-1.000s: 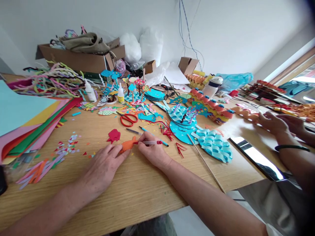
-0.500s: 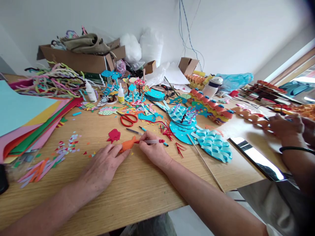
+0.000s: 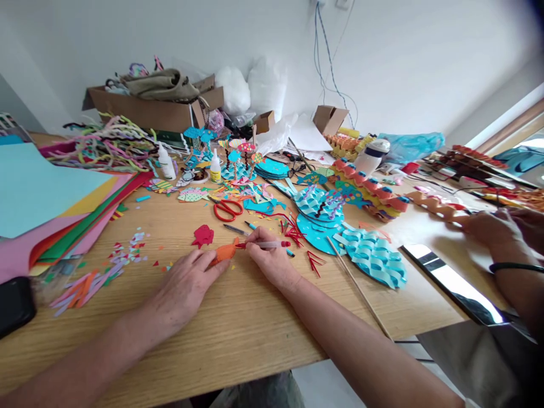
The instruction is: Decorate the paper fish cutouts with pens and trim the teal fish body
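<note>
An orange paper fish (image 3: 225, 253) lies on the wooden table, its left part under the fingertips of my left hand (image 3: 187, 283), which press it down. My right hand (image 3: 272, 258) is closed round a red-capped pen (image 3: 272, 244), whose red tip touches the fish's tail end. Just beyond my left hand is a dark red paper fish (image 3: 203, 235). Red-handled scissors (image 3: 228, 210) rest farther back, and a grey pen (image 3: 234, 229) and a blue marker (image 3: 250, 225) lie beside my right hand.
Coloured paper sheets (image 3: 55, 192) and a black phone (image 3: 16, 306) are at the left. Glue bottles (image 3: 166, 162) stand behind. Blue woven paper fish (image 3: 376, 255), a wooden stick (image 3: 361, 289) and a dark glossy panel (image 3: 454, 283) lie at the right, near another person's hands (image 3: 495, 232).
The camera view has shifted, so the scene sits slightly lower and farther right. The pen remains at the orange fish's tail, and my left hand still holds the fish down.
</note>
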`<act>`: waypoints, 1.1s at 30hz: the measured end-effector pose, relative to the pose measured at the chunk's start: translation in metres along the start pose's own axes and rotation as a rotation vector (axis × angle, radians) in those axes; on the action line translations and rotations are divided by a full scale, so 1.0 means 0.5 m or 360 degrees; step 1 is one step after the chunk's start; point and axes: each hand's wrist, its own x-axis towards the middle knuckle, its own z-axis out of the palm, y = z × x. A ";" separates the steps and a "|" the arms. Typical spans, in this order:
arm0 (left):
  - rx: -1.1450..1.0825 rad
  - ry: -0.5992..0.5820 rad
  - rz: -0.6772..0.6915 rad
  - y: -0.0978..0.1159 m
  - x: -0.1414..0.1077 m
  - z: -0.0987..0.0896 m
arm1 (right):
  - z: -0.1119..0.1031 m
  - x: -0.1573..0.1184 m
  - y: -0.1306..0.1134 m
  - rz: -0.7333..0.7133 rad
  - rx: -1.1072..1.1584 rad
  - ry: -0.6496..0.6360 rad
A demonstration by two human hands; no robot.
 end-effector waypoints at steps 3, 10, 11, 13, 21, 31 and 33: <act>-0.0146 0.0139 0.0037 -0.022 -0.008 -0.020 | -0.004 -0.002 -0.005 -0.0005 0.0013 -0.0008; -0.0185 0.0131 0.0102 -0.061 -0.029 -0.051 | 0.001 -0.010 -0.008 0.0001 0.0102 -0.0038; -0.0166 0.0130 0.0127 -0.060 -0.029 -0.048 | 0.002 -0.012 -0.011 0.0012 0.0099 -0.0049; -0.0139 0.0159 0.0169 -0.055 -0.025 -0.039 | 0.005 -0.016 -0.020 0.0030 0.0103 -0.0089; -0.0170 0.0283 0.0196 -0.050 -0.017 -0.006 | 0.033 -0.017 -0.044 0.0092 0.0042 -0.0134; -0.0089 0.0322 0.0194 -0.043 -0.017 0.009 | 0.061 -0.022 -0.007 -0.0111 -0.0121 -0.0026; -0.0088 0.0325 0.0191 -0.043 -0.017 0.012 | 0.063 -0.021 -0.005 -0.0116 -0.0154 -0.0031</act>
